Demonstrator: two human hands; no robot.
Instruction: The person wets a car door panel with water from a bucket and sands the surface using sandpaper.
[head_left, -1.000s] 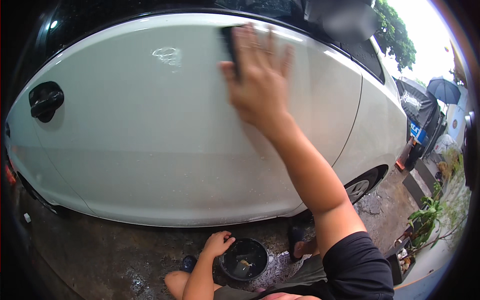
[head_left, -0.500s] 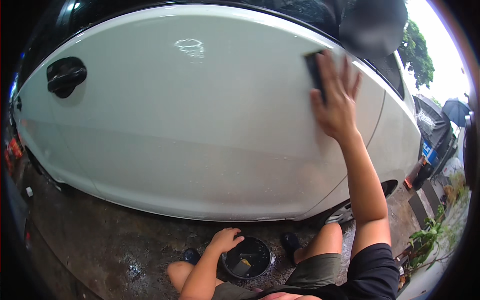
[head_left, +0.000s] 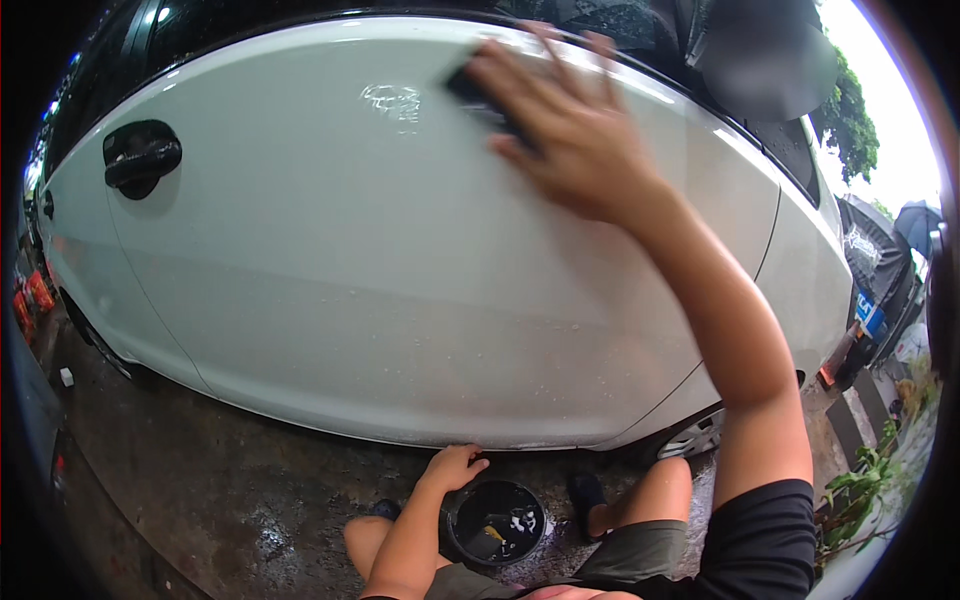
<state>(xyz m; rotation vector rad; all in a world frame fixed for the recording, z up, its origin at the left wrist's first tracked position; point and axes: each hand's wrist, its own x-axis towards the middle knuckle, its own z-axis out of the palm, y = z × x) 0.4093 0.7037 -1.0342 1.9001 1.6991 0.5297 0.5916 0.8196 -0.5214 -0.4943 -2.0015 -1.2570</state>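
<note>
Up on the white car door (head_left: 300, 230), my right hand (head_left: 575, 140) presses a dark, flat sponge-like block (head_left: 468, 88) against the panel just below the window line. Motion blurs both hand and block; the block sticks out past the thumb and fingertips, and its exact kind is unclear. Low down, my left hand (head_left: 455, 468) is at the door's bottom edge with nothing seen in it, its thumb apart from the fingers. Below that hand, a round black bucket (head_left: 452, 530) stands between my feet. Dark water and a yellow-and-dark piece (head_left: 490, 537) show in it.
A black door handle (head_left: 142, 158) projects at the left, and a dark side mirror (head_left: 765, 60) at the upper right. The front wheel (head_left: 692, 437) is beside my right knee. Wet ground (head_left: 250, 470) lies below the car. Leafy plants (head_left: 865, 490) grow at the right.
My right hand has swept left along the upper door with the dark block. My left hand has moved from the bucket's rim up to the door's lower edge. The view has shifted slightly.
</note>
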